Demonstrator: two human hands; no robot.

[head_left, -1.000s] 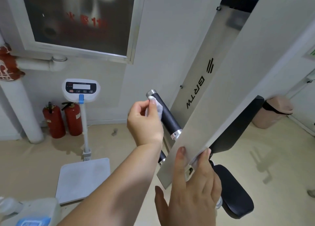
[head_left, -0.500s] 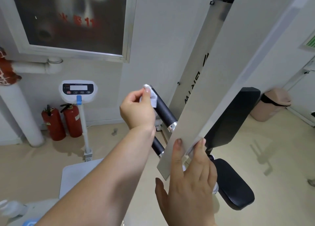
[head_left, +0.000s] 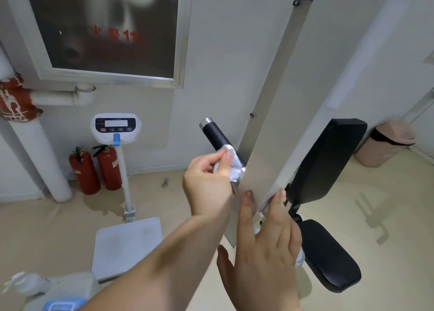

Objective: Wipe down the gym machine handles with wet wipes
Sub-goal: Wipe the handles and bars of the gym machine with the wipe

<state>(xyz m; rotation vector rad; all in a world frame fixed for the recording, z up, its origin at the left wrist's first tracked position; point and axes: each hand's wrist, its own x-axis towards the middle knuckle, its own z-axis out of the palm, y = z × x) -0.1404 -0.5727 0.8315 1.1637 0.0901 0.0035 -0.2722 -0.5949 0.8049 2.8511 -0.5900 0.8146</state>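
Left hand (head_left: 206, 184) pinches the wipe (head_left: 234, 170) against the black handle (head_left: 215, 134), at its inner end beside the metal arm (head_left: 265, 146). Right hand (head_left: 263, 252) lies flat on that arm's lower end, fingers straight.

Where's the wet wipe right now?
Head view, centre: the wet wipe is pinched by the left hand against the inner end of the black handle, beside the silver machine arm.

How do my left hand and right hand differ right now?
The left hand pinches a white wipe against the black handle; the right hand rests flat on the metal bar. The left hand's fingers are curled; the right hand's lie straight. The left hand is higher up. Both are bare.
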